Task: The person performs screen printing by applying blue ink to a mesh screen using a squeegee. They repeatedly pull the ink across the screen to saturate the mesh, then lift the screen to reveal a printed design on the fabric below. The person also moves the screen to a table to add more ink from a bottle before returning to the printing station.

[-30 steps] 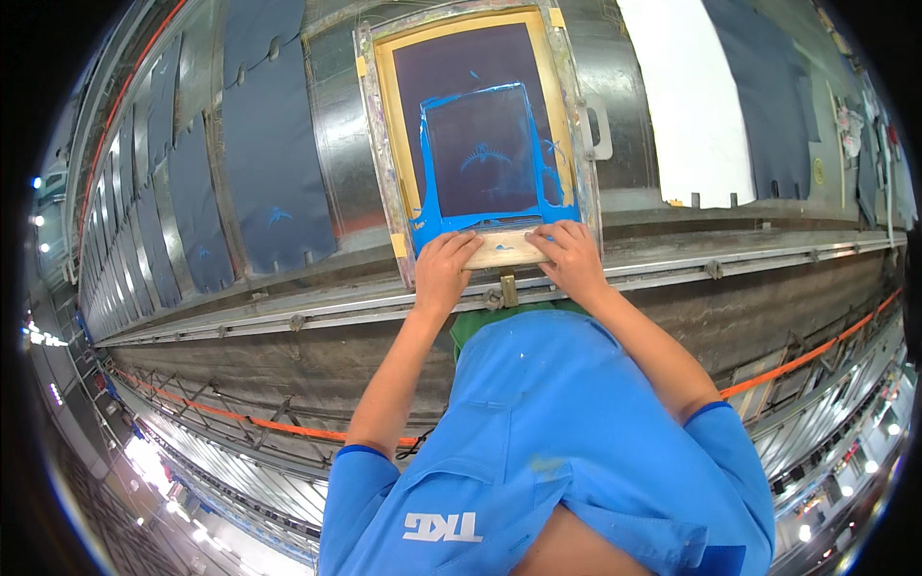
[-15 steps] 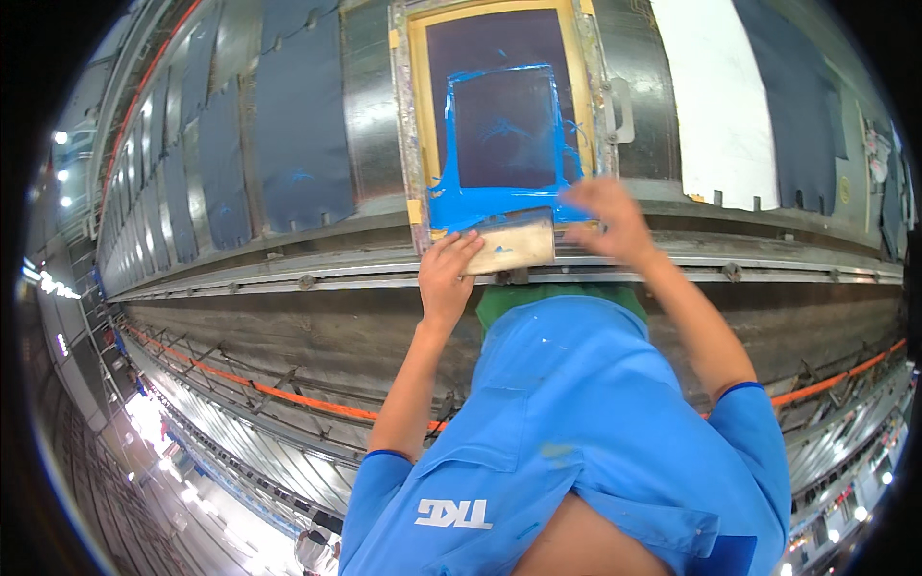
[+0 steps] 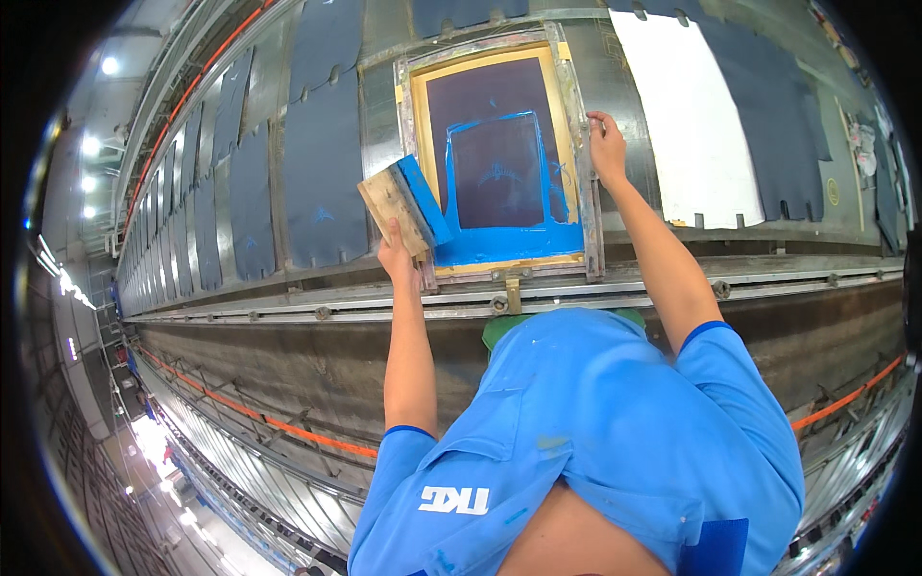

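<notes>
My left hand (image 3: 397, 252) is closed on the wooden handle of a squeegee (image 3: 396, 206), its thumb lying on the wood. The squeegee slants over the left edge of a screen-printing frame (image 3: 594, 226), its blade side coated in blue ink. Inside the frame, a dark mesh (image 3: 497, 178) carries a blue-outlined rectangle, and wet blue ink (image 3: 509, 246) pools along its near end. At the frame's right edge my right hand (image 3: 607, 151) has its fingers curled around the side handle, which the hand mostly hides.
Dark blue fabric pieces (image 3: 325, 182) lie in rows on the long metal table to the left, some with small light-blue prints. A white sheet (image 3: 684, 125) and another dark piece (image 3: 768, 125) lie at right. A metal rail (image 3: 653, 284) runs along the near table edge.
My left hand has lifted the squeegee from the frame's near end and turned it, up and to the left. My right hand has moved from the inked corner to the frame's right edge.
</notes>
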A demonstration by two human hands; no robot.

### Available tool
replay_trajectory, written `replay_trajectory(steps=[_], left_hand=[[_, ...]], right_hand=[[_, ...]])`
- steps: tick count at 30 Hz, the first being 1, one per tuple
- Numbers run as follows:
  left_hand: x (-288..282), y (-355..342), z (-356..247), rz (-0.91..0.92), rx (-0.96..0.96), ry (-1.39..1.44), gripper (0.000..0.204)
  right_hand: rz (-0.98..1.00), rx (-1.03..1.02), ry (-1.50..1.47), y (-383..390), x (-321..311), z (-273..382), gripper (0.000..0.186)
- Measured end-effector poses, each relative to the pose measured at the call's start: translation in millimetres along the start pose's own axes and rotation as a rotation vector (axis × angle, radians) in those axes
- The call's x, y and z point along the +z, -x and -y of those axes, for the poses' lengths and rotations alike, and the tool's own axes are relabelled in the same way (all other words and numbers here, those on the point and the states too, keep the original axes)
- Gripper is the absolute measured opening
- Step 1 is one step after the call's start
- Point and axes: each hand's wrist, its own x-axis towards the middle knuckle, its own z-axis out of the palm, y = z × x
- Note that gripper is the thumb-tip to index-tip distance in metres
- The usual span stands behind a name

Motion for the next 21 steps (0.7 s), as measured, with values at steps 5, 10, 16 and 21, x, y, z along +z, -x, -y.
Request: replay_trajectory(steps=[5, 10, 16, 21], left_hand=[[11.2, -10.3, -0.7, 0.120, -0.182, 0.120, 0.067], [-1.1, -34.0, -24.2, 0.181, -0.210, 0.048, 0.073], [-53.2, -58.3, -170.3, 0.272, -0.136, -0.029, 0.081], [-169.6, -26.9, -262.3, 0.049, -0.109, -0.132, 0.081]], right_hand=[[0.082, 0.029, -0.252, 6.0, -15.3, 11.2, 0.024], [0.193, 0.066, -0.509, 8.9, -30.3, 63.0, 0.025], [0.562, -0.122, -0.986, 80.0, -58.6, 238.3, 0.050], [0.285, -0.731, -0.544, 182.7, -80.4, 324.0, 0.080]])
